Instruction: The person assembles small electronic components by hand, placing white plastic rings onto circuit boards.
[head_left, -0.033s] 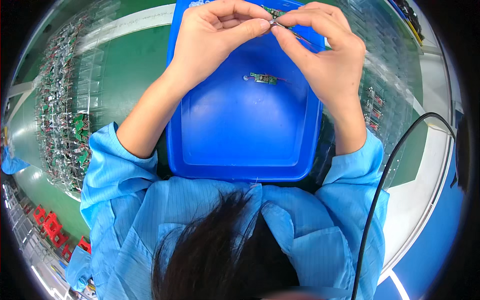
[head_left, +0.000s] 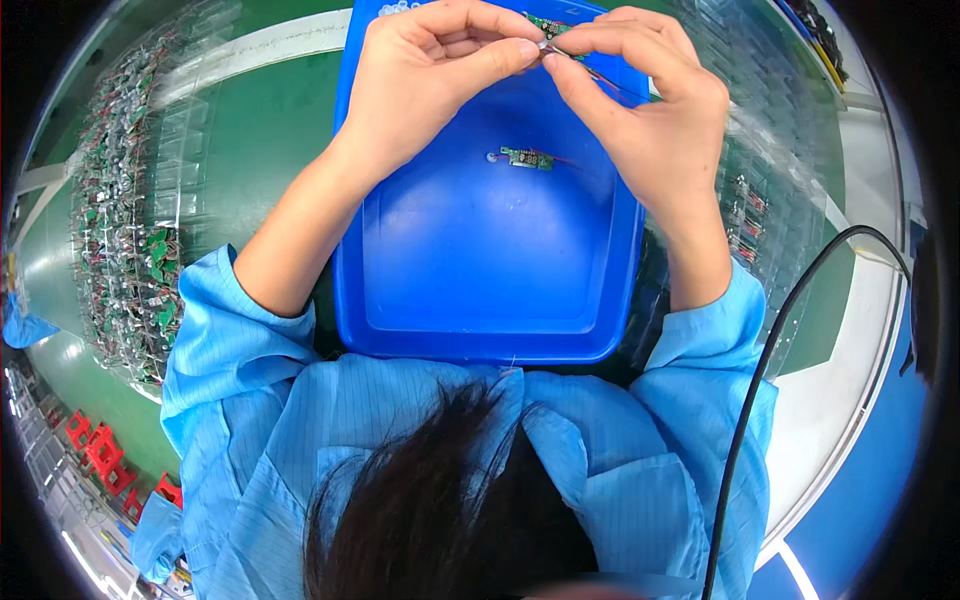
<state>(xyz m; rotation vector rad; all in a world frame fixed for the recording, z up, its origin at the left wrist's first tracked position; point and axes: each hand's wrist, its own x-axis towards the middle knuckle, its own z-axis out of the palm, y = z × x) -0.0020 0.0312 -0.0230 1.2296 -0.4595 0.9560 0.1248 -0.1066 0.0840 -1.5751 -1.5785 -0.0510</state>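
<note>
My left hand (head_left: 425, 75) and my right hand (head_left: 655, 100) meet fingertip to fingertip above the far part of a blue plastic tray (head_left: 490, 342). Thumb and index finger of each are pinched together on a small whitish piece (head_left: 544, 45) with thin wires (head_left: 598, 76) trailing to the right. Just behind the fingertips shows a small green circuit board (head_left: 546, 25), partly covered by my fingers; whether they grip it too is unclear. Below my hands, a similar circuit board (head_left: 530, 158) with a digit display, thin wires and a round pale part lies on the tray floor.
On the green table, many wired boards in clear plastic (head_left: 125, 220) are laid out at left. Clear packaging with more boards (head_left: 748, 220) lies at right. A black cable (head_left: 757, 370) arcs along the right side. Red stools (head_left: 103, 450) stand at lower left. Pale round pieces (head_left: 398, 7) sit at the tray's far corner.
</note>
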